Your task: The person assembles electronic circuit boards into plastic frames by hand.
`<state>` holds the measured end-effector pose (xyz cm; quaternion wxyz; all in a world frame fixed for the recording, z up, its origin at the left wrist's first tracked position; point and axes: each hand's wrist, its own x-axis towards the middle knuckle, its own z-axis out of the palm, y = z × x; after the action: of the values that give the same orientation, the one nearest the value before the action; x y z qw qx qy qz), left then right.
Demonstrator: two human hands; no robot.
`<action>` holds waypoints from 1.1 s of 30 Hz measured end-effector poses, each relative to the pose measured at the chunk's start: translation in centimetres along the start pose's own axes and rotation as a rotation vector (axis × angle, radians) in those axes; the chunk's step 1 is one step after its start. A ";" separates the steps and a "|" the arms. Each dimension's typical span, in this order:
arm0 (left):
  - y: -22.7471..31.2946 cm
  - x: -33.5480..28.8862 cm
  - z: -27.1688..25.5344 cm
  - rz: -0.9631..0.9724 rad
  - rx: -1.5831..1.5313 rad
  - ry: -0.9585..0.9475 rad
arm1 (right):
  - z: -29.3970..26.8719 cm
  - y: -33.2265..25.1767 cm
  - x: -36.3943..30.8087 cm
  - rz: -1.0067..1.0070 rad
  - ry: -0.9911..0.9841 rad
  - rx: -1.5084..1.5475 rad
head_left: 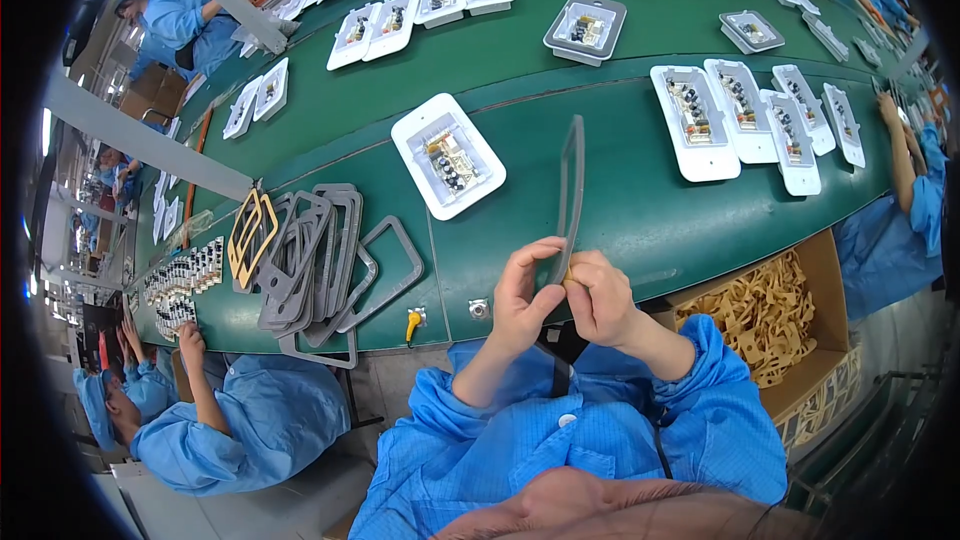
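Observation:
A grey foam gasket [574, 175], a thin rounded-rectangle frame, stands almost edge-on above the bench. My left hand [528, 290] is closed on its lower end. Beside it, my right hand [601, 298] pinches the same end, fingertips nearly touching the left ones. A speck of tan shows between the fingers, too small to tell what it is. Beyond my hands, slightly left, a white plastic housing [403, 147] with a circuit board [452, 158] inside lies on the green bench [500, 240]. To the left is a loose pile of grey gaskets [345, 240] with tan frames [268, 223] on top.
A cardboard box [828, 285] of tan peeled strips [765, 320] stands at my right. Several white housings [690, 130] lie at the bench's right, others on the green conveyor [660, 0] beyond. Circuit boards [185, 280] and a seated co-worker [240, 420] are left. A yellow-ended plug [412, 325] sits at the near edge.

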<state>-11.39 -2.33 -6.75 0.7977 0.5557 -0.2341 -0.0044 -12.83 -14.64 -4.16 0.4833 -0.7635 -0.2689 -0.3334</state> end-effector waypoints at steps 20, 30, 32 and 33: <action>4.9 1.4 -3.8 -0.198 -0.514 0.407 | -26.6 -1.3 -14.4 1.119 -0.200 -1.747; 9.4 -1.9 -7.3 0.329 0.058 0.704 | 0.9 4.8 7.8 -0.079 -0.298 -0.418; 9.6 -2.8 -7.8 0.365 0.058 0.712 | 4.4 7.0 11.8 -0.254 -0.480 -0.422; 10.3 -3.4 -7.9 0.399 0.070 0.743 | 6.8 7.5 13.5 -0.400 -0.585 -0.426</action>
<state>-14.07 9.52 -1.02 0.7937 0.4901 -0.0334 0.3587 2.96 -10.10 -0.10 0.1435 -0.8416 -0.4632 -0.2381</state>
